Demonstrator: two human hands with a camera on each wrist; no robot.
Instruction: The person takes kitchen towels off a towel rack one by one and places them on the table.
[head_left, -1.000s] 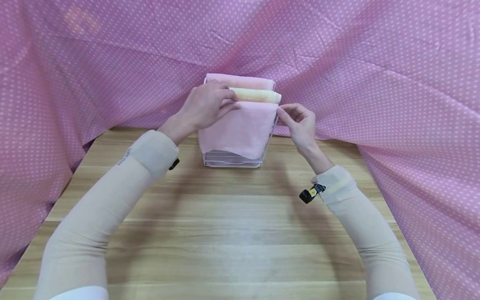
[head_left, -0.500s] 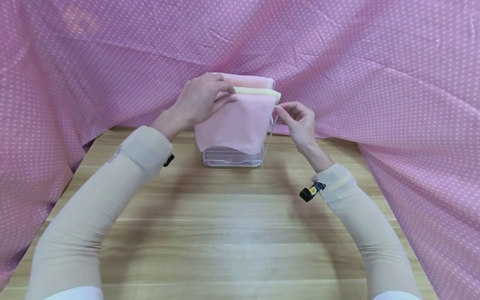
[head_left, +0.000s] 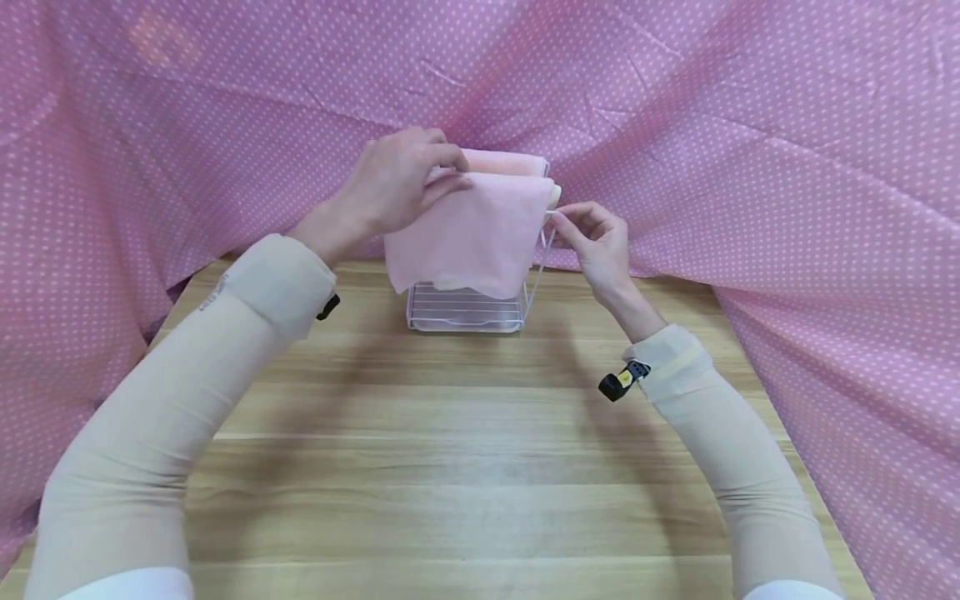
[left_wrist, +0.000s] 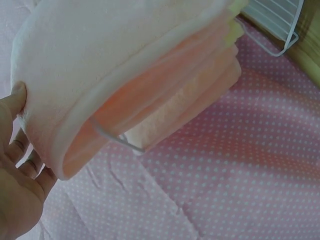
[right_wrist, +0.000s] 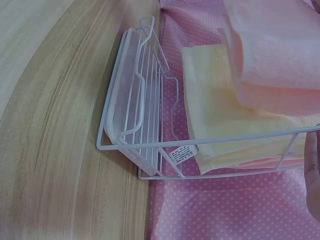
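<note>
My left hand (head_left: 405, 179) pinches the top left edge of a folded pink towel (head_left: 472, 233). In the left wrist view the thumb lies on the towel's outer face, with the other fingers behind the fold. The towel hangs above the front of a white wire rack (head_left: 467, 312), its lower edge over the rack's base. Thumb and forefinger of my right hand (head_left: 600, 246) pinch the rack's upper right wire. A yellow towel (right_wrist: 207, 95) hangs on the rack behind the raised one, mostly hidden in the head view. Behind it hangs another pink towel (head_left: 506, 163).
A shallow white tray (right_wrist: 122, 90) sits in the rack's base. The rack stands near the far edge of a wooden table (head_left: 480, 450). A pink dotted cloth (head_left: 712, 150) hangs behind and at both sides.
My left hand has risen and moved left, lifting the front pink towel off the rack's front bar. That towel now covers most of the yellow one. My right hand stays at the wire.
</note>
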